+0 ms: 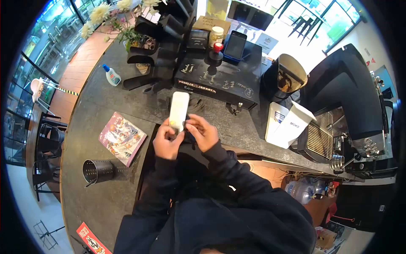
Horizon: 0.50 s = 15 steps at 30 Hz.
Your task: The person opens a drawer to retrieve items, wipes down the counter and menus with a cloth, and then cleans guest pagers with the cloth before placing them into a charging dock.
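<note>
White slab (179,108), phone-like, is above the near edge of the counter (91,120). Left hand (166,144) grasps its lower end; right hand (205,134) at its corner, pinch unclear. Low hold could let it tip, drop. Black box (218,80) blocks ahead; booklet (122,137), perforated cup (103,170) leftward.

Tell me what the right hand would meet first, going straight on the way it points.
The right hand would likely first meet the white phone-like object just off its fingertips; depth leaves unclear whether they touch.
</note>
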Each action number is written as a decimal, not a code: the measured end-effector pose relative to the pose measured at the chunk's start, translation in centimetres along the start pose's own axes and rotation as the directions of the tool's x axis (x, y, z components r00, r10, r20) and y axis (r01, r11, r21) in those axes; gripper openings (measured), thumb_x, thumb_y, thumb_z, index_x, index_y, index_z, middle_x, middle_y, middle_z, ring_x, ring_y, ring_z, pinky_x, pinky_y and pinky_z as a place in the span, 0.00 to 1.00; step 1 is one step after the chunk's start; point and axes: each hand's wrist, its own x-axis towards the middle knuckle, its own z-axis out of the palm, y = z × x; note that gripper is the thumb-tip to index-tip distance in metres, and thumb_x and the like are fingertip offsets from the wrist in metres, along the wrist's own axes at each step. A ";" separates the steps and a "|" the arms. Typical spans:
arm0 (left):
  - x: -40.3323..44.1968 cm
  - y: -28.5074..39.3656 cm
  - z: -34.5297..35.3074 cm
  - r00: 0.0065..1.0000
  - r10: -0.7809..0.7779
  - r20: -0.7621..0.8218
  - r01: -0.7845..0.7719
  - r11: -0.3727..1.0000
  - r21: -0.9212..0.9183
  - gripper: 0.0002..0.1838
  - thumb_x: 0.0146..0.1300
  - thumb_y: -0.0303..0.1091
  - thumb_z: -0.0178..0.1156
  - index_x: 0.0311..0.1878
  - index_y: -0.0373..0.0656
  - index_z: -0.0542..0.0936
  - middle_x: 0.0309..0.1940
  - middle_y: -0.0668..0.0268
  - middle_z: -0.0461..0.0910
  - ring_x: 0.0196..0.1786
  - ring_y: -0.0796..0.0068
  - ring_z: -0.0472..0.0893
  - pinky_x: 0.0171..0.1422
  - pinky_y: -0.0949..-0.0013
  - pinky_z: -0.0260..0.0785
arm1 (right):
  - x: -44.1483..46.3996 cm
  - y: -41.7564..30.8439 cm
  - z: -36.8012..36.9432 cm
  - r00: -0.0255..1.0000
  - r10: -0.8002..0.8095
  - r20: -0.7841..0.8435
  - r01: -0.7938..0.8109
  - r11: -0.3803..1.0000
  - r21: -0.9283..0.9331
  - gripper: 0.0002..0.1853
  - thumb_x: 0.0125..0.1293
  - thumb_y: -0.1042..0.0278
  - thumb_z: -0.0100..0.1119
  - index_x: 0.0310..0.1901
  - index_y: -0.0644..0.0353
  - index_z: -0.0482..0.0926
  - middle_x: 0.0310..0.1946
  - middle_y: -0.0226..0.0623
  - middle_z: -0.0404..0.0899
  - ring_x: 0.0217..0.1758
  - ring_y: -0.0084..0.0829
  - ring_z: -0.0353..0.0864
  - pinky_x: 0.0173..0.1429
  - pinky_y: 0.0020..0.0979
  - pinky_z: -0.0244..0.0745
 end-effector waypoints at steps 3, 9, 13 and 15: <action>3.4 -0.4 3.6 0.974 0.226 0.023 -0.226 0.957 0.179 0.15 0.45 0.23 0.66 0.29 0.40 0.66 0.50 0.59 0.78 0.33 0.81 0.76 0.36 0.76 0.69 | 0.9 -1.6 -2.5 0.995 -0.015 -0.094 0.005 0.994 -0.110 0.28 0.59 0.79 0.61 0.61 0.64 0.65 0.48 0.40 0.76 0.48 0.27 0.78 0.51 0.27 0.74; 13.0 2.5 5.4 0.804 0.322 0.500 -0.517 0.794 0.321 0.20 0.41 0.25 0.64 0.39 0.41 0.68 0.47 0.56 0.79 0.46 0.62 0.81 0.48 0.68 0.71 | 10.0 -4.4 -10.6 0.920 -0.382 0.089 0.344 0.676 -0.652 0.46 0.44 0.82 0.70 0.67 0.57 0.58 0.59 0.43 0.66 0.51 0.34 0.76 0.50 0.29 0.77; 17.4 3.8 6.2 0.713 0.210 0.669 -0.518 0.801 0.301 0.26 0.41 0.26 0.64 0.47 0.41 0.69 0.44 0.55 0.79 0.47 0.59 0.80 0.50 0.67 0.71 | 14.3 -3.8 -13.1 0.929 -0.294 0.227 0.371 0.742 -0.559 0.34 0.42 0.78 0.71 0.57 0.61 0.71 0.49 0.42 0.75 0.46 0.33 0.80 0.48 0.28 0.77; 18.7 4.3 6.7 0.699 0.081 0.711 -0.551 0.695 0.462 0.28 0.41 0.24 0.63 0.51 0.41 0.70 0.43 0.56 0.79 0.47 0.53 0.79 0.51 0.67 0.71 | 15.7 -2.5 -13.4 0.942 -0.240 0.233 0.334 0.699 -0.633 0.30 0.42 0.76 0.72 0.52 0.62 0.74 0.47 0.42 0.76 0.45 0.35 0.81 0.47 0.29 0.77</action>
